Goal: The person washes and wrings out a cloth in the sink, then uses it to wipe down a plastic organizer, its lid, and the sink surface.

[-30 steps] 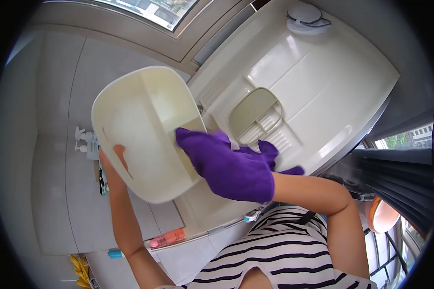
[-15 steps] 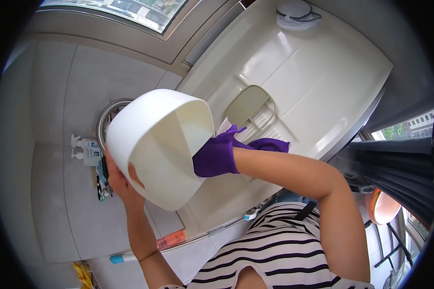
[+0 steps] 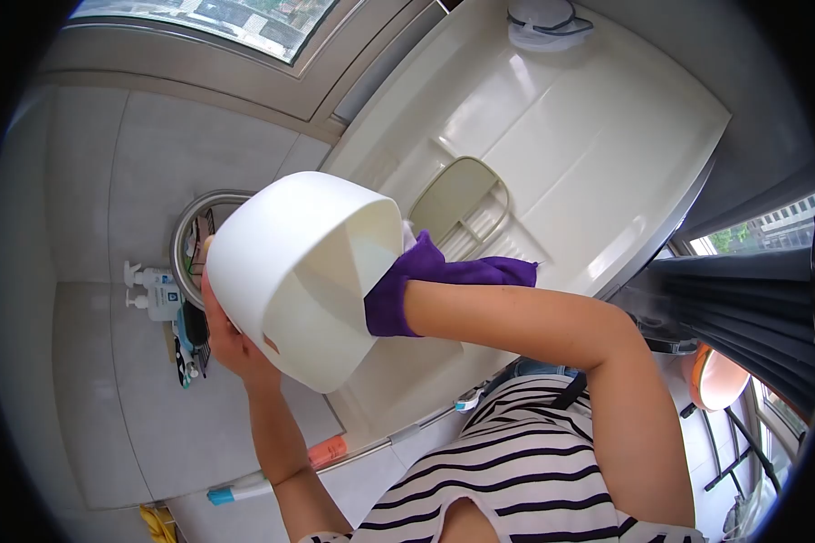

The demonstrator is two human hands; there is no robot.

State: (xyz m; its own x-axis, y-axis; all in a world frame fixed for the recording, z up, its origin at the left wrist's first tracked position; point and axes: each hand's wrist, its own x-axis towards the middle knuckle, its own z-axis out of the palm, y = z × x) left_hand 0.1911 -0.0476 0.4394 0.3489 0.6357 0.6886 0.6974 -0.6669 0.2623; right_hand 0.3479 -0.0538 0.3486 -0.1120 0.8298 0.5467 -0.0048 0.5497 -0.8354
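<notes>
A white plastic tub (image 3: 290, 262) is held tilted in front of me, its opening turned to the right. My left hand (image 3: 226, 339) grips its lower left rim from behind. My right hand (image 3: 398, 290) wears a purple glove and reaches into the tub's opening, fingers hidden inside. Part of a purple cloth (image 3: 503, 270) shows just behind that wrist. Below lies a cream bathtub (image 3: 589, 145) with a drain cover (image 3: 457, 199) on its ridged floor.
A metal basket (image 3: 190, 240) and pump bottles (image 3: 149, 290) stand on the grey tiles at left. An orange bottle (image 3: 328, 450) and a blue-tipped handle (image 3: 235, 493) lie along the tub edge. A white round object (image 3: 543, 23) sits at the bathtub's far end.
The tub has been turned so its opening faces right instead of towards me. My gloved right hand has gone deeper inside it. My left hand has shifted along the rim.
</notes>
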